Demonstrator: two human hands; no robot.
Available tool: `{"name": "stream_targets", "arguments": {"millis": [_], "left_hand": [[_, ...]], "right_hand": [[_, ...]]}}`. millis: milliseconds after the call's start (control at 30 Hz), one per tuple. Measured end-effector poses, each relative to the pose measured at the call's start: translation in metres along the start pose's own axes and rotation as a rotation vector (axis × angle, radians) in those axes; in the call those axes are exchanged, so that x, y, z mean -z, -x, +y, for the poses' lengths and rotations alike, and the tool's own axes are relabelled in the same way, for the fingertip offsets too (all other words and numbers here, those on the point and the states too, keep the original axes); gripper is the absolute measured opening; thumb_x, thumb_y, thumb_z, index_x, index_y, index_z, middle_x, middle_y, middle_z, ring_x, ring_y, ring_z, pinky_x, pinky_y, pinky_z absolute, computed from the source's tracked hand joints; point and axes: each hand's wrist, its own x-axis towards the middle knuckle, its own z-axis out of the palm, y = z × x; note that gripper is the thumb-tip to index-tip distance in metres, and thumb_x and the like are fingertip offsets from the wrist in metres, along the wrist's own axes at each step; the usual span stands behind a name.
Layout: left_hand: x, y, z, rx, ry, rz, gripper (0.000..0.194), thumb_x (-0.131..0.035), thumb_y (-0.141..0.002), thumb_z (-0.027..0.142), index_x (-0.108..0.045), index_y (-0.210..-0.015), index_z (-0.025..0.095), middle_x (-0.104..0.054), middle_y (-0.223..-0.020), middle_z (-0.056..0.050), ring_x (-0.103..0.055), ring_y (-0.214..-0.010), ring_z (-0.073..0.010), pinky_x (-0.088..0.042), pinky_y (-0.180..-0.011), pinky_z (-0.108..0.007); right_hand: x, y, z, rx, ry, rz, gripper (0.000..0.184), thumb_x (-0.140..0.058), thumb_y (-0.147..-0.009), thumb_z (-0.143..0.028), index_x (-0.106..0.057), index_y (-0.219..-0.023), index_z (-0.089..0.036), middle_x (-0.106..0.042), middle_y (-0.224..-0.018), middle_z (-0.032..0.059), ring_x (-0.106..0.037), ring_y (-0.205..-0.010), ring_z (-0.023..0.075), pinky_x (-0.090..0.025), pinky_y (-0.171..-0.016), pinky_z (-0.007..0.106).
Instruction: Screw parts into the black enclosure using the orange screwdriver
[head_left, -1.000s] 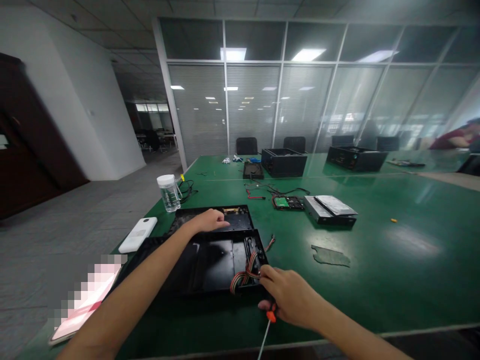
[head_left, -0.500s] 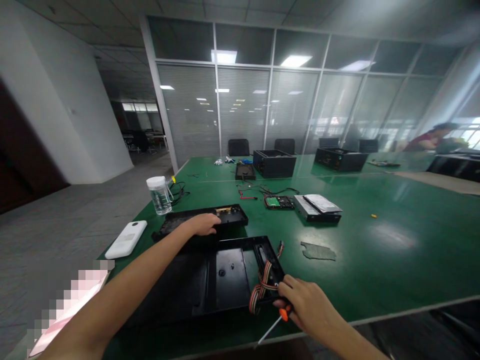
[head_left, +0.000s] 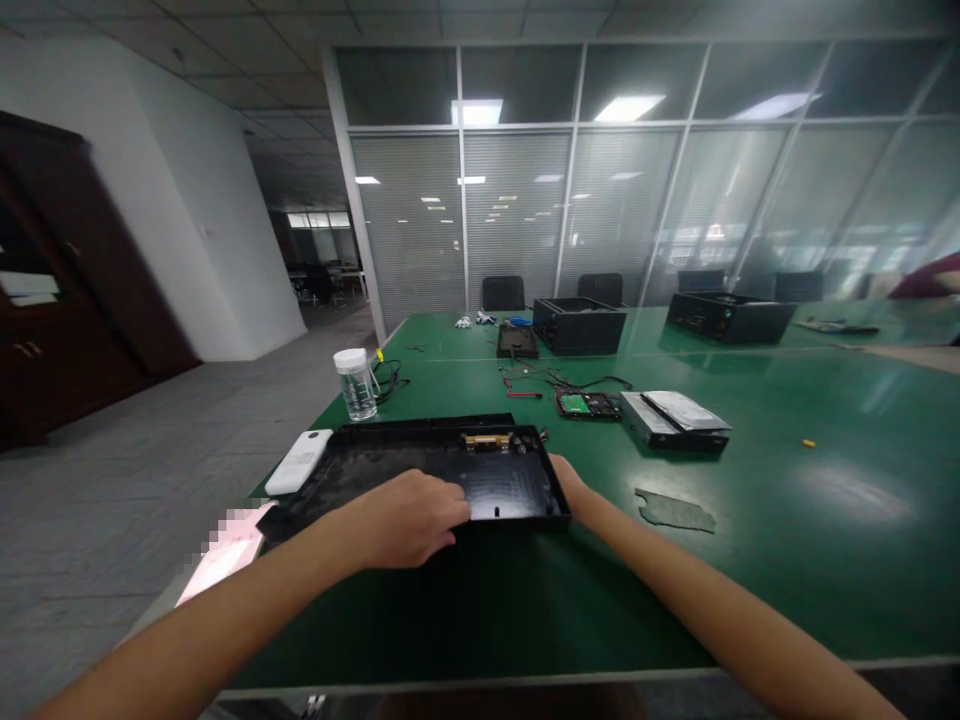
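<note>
A shallow black case panel [head_left: 375, 458] with raised rims lies near me, its inside facing up. A brass-coloured strip [head_left: 487, 441] runs along its far right part. My left hand [head_left: 414, 512] is closed on the panel's near edge, thumb below. At the panel's right end, my right hand [head_left: 568, 482] reaches behind the rim, and its fingers are hidden. A second black panel [head_left: 442, 422] shows only as a strip beyond the first. A bit of its cable [head_left: 544, 435] pokes out at the right corner. The orange-tipped screwdriver is out of sight.
Left stand a water bottle [head_left: 357, 385] and a white power bank-like device [head_left: 298, 462]. Beyond lie a hard drive [head_left: 589, 404], an optical drive [head_left: 671, 420], and a grey-green scrap [head_left: 675, 510]. Black computer cases [head_left: 579, 328] stand farther back. A person's sleeve [head_left: 930, 278] shows far right.
The panel with the brass strip has come nearer me, and the cable-bearing panel now lies behind it. My right hand moved up and away, from the near edge to behind the rim.
</note>
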Motion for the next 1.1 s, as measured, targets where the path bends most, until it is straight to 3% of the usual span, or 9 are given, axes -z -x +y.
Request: {"name": "stream_targets", "arguments": {"millis": [67,167,267,500,633,733,833,933,1100], "left_hand": [[-0.008,0.004,0.011,0.010,0.021,-0.036,0.006,-0.058,-0.079,0.019,-0.054,-0.083,0.017,-0.060,-0.084,-0.003,-0.059,-0.076,-0.0175,-0.046,-0.065,-0.027],[-0.020,0.004,0.020,0.029,0.047,-0.073,0.007,-0.057,-0.079,0.020,-0.055,-0.085,0.017,-0.061,-0.085,-0.004,-0.061,-0.076,-0.0188,-0.048,-0.065,-0.028],[-0.036,-0.001,0.023,0.040,0.049,-0.120,0.007,-0.056,-0.079,0.019,-0.057,-0.085,0.017,-0.063,-0.084,-0.006,-0.062,-0.076,-0.0210,-0.050,-0.066,-0.031],[-0.072,-0.018,0.017,0.088,0.070,-0.231,0.011,-0.066,-0.069,0.020,-0.065,-0.079,0.016,-0.066,-0.078,-0.008,-0.064,-0.074,-0.0240,-0.049,-0.060,-0.029],[-0.074,-0.045,-0.011,0.139,0.196,-0.335,0.031,-0.072,-0.062,0.042,-0.067,-0.081,0.018,-0.066,-0.073,-0.005,-0.062,-0.064,-0.0212,-0.045,-0.052,-0.026],[-0.079,-0.081,-0.038,0.020,0.280,-0.089,0.041,-0.065,-0.072,0.042,-0.058,-0.108,0.022,-0.065,-0.090,-0.003,-0.061,-0.075,-0.0175,-0.045,-0.062,-0.024],[-0.100,-0.114,-0.055,-0.103,0.043,0.153,0.028,-0.063,-0.076,0.026,-0.060,-0.103,0.021,-0.062,-0.097,-0.006,-0.056,-0.090,-0.0202,-0.043,-0.074,-0.028],[-0.127,-0.132,-0.063,-0.203,-0.079,0.237,0.011,-0.053,-0.081,0.017,-0.063,-0.086,0.019,-0.060,-0.089,-0.006,-0.054,-0.084,-0.0182,-0.041,-0.073,-0.028],[-0.145,-0.132,-0.068,-0.237,-0.078,0.320,0.018,-0.044,-0.087,0.013,-0.061,-0.085,0.017,-0.058,-0.089,-0.006,-0.052,-0.082,-0.0162,-0.040,-0.075,-0.028]], "right_hand": [[-0.004,-0.005,0.010,0.116,-0.021,0.031,0.027,-0.046,-0.080,-0.014,-0.062,-0.102,-0.017,-0.060,-0.114,0.0097,-0.056,-0.102,0.0216,-0.045,-0.084,0.029],[-0.009,0.000,0.032,0.290,0.027,0.092,0.047,-0.047,-0.078,-0.012,-0.048,-0.125,-0.019,-0.034,-0.140,0.0092,-0.047,-0.116,0.0217,-0.042,-0.092,0.032],[-0.011,0.010,0.060,0.263,0.110,0.121,0.051,-0.047,-0.079,-0.013,-0.043,-0.129,-0.021,-0.024,-0.145,0.0092,-0.050,-0.113,0.0233,-0.044,-0.090,0.036],[-0.013,0.018,0.105,0.092,0.034,0.205,0.029,-0.042,-0.087,-0.027,-0.060,-0.109,-0.022,-0.047,-0.130,0.0093,-0.057,-0.103,0.0215,-0.047,-0.086,0.036],[-0.016,0.015,0.104,0.130,-0.137,0.254,0.027,-0.041,-0.088,-0.031,-0.062,-0.102,-0.021,-0.055,-0.117,0.0089,-0.057,-0.101,0.0184,-0.046,-0.087,0.033],[-0.015,0.013,0.098,0.149,-0.230,0.289,0.027,-0.040,-0.089,-0.032,-0.063,-0.098,-0.020,-0.058,-0.109,0.0094,-0.056,-0.100,0.0183,-0.045,-0.088,0.034],[-0.014,0.013,0.095,0.153,-0.294,0.314,0.026,-0.039,-0.090,-0.031,-0.062,-0.094,-0.020,-0.060,-0.102,0.0094,-0.056,-0.096,0.0180,-0.045,-0.086,0.034],[-0.016,0.013,0.095,0.145,-0.344,0.330,0.026,-0.039,-0.090,-0.031,-0.062,-0.089,-0.019,-0.061,-0.096,0.0086,-0.056,-0.092,0.0173,-0.045,-0.084,0.033],[-0.020,0.009,0.092,0.151,-0.382,0.312,0.026,-0.039,-0.089,-0.033,-0.061,-0.085,-0.019,-0.061,-0.091,0.0081,-0.056,-0.087,0.0169,-0.045,-0.081,0.032]]}}
